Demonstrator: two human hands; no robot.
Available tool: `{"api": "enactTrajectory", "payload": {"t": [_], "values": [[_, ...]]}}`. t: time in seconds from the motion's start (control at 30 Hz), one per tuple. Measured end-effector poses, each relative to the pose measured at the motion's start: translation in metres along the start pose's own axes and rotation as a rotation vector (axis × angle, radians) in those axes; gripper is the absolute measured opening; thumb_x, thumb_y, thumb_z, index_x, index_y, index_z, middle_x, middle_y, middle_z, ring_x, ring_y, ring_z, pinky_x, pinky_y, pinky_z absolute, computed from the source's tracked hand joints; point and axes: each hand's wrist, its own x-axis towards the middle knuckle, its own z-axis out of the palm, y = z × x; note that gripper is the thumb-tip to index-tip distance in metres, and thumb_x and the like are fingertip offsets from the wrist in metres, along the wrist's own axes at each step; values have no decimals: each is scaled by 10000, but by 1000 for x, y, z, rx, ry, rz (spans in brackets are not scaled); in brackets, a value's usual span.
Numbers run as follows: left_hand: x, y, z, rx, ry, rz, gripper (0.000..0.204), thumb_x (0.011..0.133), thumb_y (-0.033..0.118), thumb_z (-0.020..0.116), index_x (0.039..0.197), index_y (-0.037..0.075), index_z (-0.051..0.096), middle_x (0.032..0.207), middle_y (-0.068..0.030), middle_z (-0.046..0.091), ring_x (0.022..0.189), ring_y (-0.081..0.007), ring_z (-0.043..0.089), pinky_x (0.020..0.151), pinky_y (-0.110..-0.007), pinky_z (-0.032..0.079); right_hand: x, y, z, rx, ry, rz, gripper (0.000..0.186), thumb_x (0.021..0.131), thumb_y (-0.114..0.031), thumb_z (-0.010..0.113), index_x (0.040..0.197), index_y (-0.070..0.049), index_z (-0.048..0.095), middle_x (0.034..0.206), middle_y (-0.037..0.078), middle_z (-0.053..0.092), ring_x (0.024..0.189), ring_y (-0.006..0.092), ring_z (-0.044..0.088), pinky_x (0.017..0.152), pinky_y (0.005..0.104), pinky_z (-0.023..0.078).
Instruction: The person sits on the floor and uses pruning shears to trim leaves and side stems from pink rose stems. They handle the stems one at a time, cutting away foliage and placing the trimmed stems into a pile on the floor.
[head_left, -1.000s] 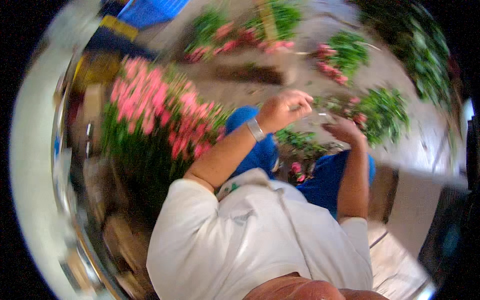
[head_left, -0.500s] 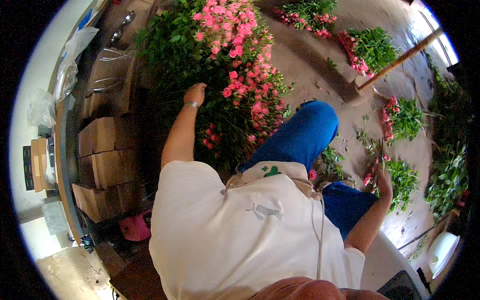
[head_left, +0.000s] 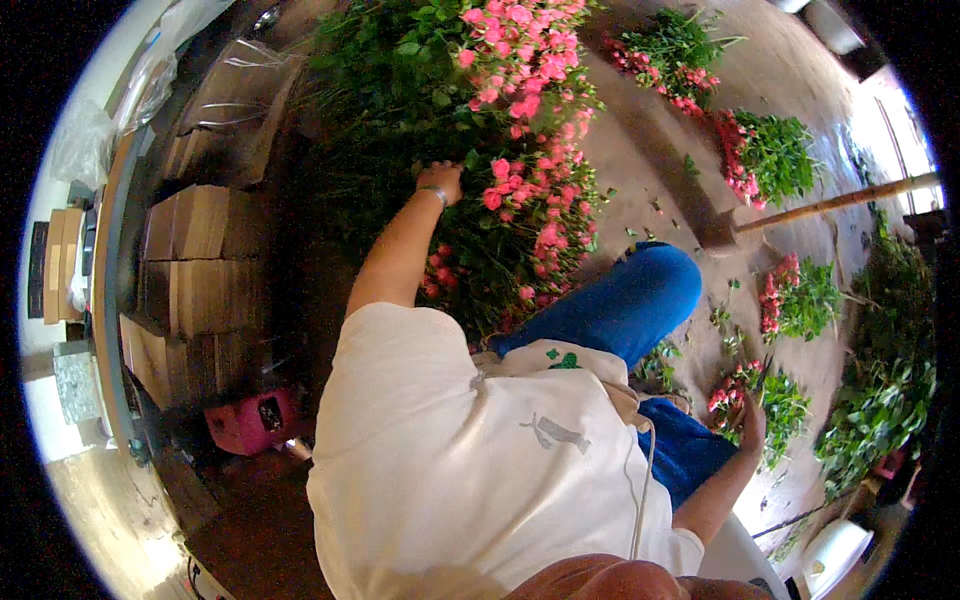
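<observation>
Head view: the left hand point(head_left: 442, 182) reaches into the big heap of pink roses point(head_left: 503, 180), its fingers partly curled among the leaves; whether it grips a stem cannot be told. The right hand point(head_left: 750, 422), beside the right thigh point(head_left: 690, 455), is closed around what look like shears point(head_left: 765, 374), their dark tips pointing away from the person. Just beside it a small rose bunch point(head_left: 786, 405) lies on the floor point(head_left: 645, 190), and leafy stems point(head_left: 880, 405) line the floor's right edge. Boxes point(head_left: 205, 295) are stacked left of the heap.
</observation>
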Motion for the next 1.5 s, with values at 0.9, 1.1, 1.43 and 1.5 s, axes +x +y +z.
{"api": "enactTrajectory", "payload": {"t": [0.9,1.1,1.43,1.5], "values": [[-194,200,-448,-1291,922,687,442,768,412,664,913,-4,627,732,-89,627,685,-163,639,629,-261,479,-11,-36,-2,105,312,-429,415,817,-455,545,959,-65,542,691,37,534,614,151,473,580,299,395],[-125,378,-364,-762,750,960,379,827,372,594,982,27,623,789,-85,645,588,-152,604,574,-299,455,-27,-39,-14,245,472,-373,375,798,-391,550,929,-39,540,769,103,575,697,223,546,636,348,437],[78,534,-160,-616,645,643,474,754,433,580,966,10,610,858,-215,616,777,-368,575,692,-448,446,-38,-80,-2,25,457,-354,470,792,-447,552,1013,-33,528,904,214,605,852,366,581,736,427,442],[60,564,-146,-794,522,554,477,732,416,592,994,17,604,926,-230,613,856,-392,574,738,-461,447,-32,-76,-1,53,491,-361,444,794,-445,551,954,-32,539,849,210,603,810,366,581,709,423,438]]}}
